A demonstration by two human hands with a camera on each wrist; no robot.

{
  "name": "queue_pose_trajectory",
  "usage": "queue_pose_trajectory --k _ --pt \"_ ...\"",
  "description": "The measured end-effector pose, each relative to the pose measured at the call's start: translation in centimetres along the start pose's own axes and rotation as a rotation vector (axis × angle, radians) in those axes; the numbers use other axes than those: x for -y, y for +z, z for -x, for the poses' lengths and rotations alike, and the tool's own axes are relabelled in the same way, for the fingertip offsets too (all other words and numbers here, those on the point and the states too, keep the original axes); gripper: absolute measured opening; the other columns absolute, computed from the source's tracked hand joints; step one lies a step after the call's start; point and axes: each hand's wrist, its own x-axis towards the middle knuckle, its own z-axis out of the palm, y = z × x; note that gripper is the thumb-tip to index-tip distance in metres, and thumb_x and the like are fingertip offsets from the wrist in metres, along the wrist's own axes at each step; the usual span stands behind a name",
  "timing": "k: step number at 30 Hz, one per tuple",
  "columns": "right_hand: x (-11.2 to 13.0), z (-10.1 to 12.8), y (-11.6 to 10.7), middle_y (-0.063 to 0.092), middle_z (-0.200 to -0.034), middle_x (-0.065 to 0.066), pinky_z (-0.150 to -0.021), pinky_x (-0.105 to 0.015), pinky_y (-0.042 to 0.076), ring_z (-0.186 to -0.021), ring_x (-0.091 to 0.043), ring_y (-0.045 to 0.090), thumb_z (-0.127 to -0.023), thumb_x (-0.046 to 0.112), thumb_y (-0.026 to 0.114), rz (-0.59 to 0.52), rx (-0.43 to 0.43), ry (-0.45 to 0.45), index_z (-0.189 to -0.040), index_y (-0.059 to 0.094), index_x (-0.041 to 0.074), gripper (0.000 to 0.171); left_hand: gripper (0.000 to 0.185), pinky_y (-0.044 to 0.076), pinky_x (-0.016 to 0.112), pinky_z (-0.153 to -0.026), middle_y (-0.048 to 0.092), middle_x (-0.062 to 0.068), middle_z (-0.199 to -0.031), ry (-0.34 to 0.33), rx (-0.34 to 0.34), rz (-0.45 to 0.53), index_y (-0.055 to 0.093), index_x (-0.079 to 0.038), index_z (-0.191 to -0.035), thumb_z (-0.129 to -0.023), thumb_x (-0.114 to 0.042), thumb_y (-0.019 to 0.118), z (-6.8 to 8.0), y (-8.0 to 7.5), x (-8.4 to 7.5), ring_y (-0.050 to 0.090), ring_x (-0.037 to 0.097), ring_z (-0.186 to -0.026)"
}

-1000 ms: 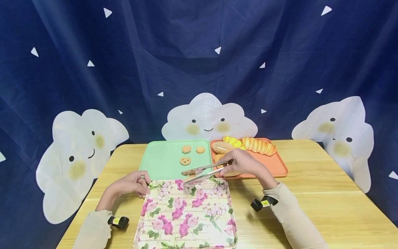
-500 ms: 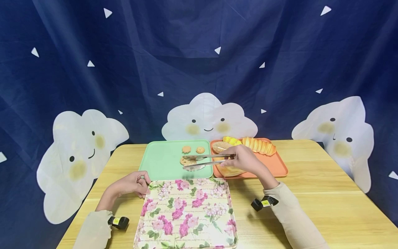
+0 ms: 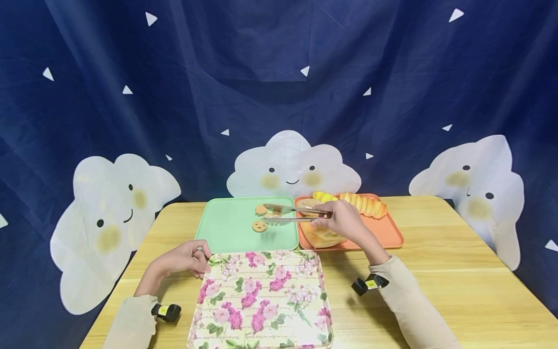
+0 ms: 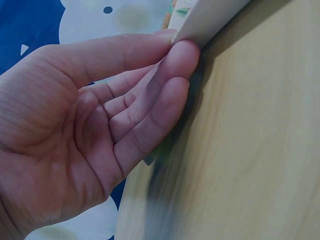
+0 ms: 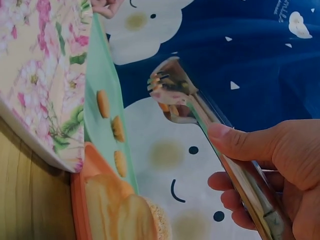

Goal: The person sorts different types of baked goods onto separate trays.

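Observation:
In the head view my right hand (image 3: 342, 220) holds metal tongs (image 3: 301, 214) over the back right of the green tray (image 3: 226, 223). The tong tips stand apart, with nothing plainly gripped between them in the right wrist view. Below them lie a scalloped cookie (image 3: 260, 210), a round cookie with a face (image 3: 260, 226) and a third cookie (image 5: 120, 162), largely covered by the tongs in the head view. My left hand (image 3: 187, 257) pinches the far left corner of the floral tray (image 3: 261, 300) between thumb and fingers, as the left wrist view also shows.
Right of the green tray sits an orange tray (image 3: 390, 235) with a sliced loaf (image 3: 363, 205), a yellow bread (image 3: 324, 196), a brown bun (image 3: 307, 203) and another bread (image 3: 324, 237). All trays stand on a wooden table (image 3: 453, 271) before a blue curtain (image 3: 279, 87).
My right hand has carried the tongs away from me, from the green tray's near edge, past the face cookie, to the back cookies. The left hand stays at the floral tray's corner.

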Motion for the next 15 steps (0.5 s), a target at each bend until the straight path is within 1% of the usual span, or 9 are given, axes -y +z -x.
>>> queue_pose_trajectory --k 9,15 --pt "-0.3 -0.2 0.7 0.067 -0.07 0.004 -0.05 -0.028 0.035 -0.057 -0.011 0.048 -0.078 0.029 0.088 0.081 -0.024 0.062 -0.109 0.08 0.014 0.035 0.032 0.061 0.032 -0.068 0.062 0.001 -0.072 0.006 -0.002 0.002 0.047 0.014 -0.106 -0.089 0.001 0.071 0.2 0.0 -0.1 0.066 0.016 -0.068" --pt "-0.7 -0.2 1.4 0.066 -0.066 0.005 -0.047 -0.028 0.032 -0.054 -0.011 0.047 -0.08 0.029 0.087 0.131 -0.013 0.088 -0.107 0.08 0.015 0.031 0.031 0.062 0.032 -0.068 0.063 0.002 -0.072 0.006 -0.004 -0.007 0.048 0.013 -0.106 -0.089 0.001 0.071 0.2 0.1 -0.1 0.067 0.016 -0.068"
